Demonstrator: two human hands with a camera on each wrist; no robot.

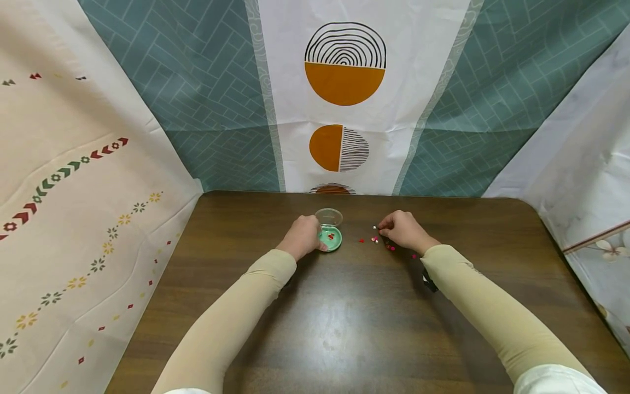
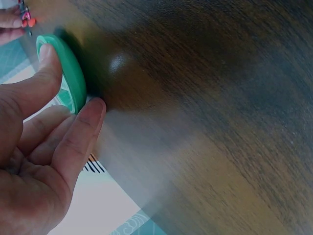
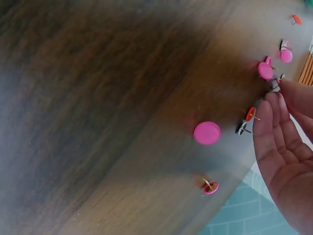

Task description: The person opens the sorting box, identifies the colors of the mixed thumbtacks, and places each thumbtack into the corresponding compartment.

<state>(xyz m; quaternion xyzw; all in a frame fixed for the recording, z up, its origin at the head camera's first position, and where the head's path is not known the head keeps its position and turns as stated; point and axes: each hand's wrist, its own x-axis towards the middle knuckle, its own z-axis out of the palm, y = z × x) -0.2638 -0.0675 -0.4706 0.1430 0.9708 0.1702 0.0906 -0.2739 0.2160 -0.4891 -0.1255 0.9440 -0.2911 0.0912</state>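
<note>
A small round green case (image 1: 330, 237) stands on the table with its clear lid (image 1: 328, 216) raised at the back. A few red thumbtacks (image 1: 331, 236) lie inside it. My left hand (image 1: 306, 236) holds the case at its left side; in the left wrist view the thumb lies over the rim of the green case (image 2: 73, 73), with fingers against its outer side. To the right of the case, my right hand (image 1: 404, 230) pinches a whitish thumbtack (image 3: 276, 86) between thumb and fingertips. Loose around it are a pink thumbtack (image 3: 207, 133) and a red thumbtack (image 3: 251, 114).
Several more thumbtacks are scattered on the brown wooden table (image 1: 344, 306), among them a red one (image 1: 361, 241) between the hands and a pink one (image 1: 414, 256) near the right wrist. Patterned cloth (image 1: 344, 148) hangs along the table's far edge.
</note>
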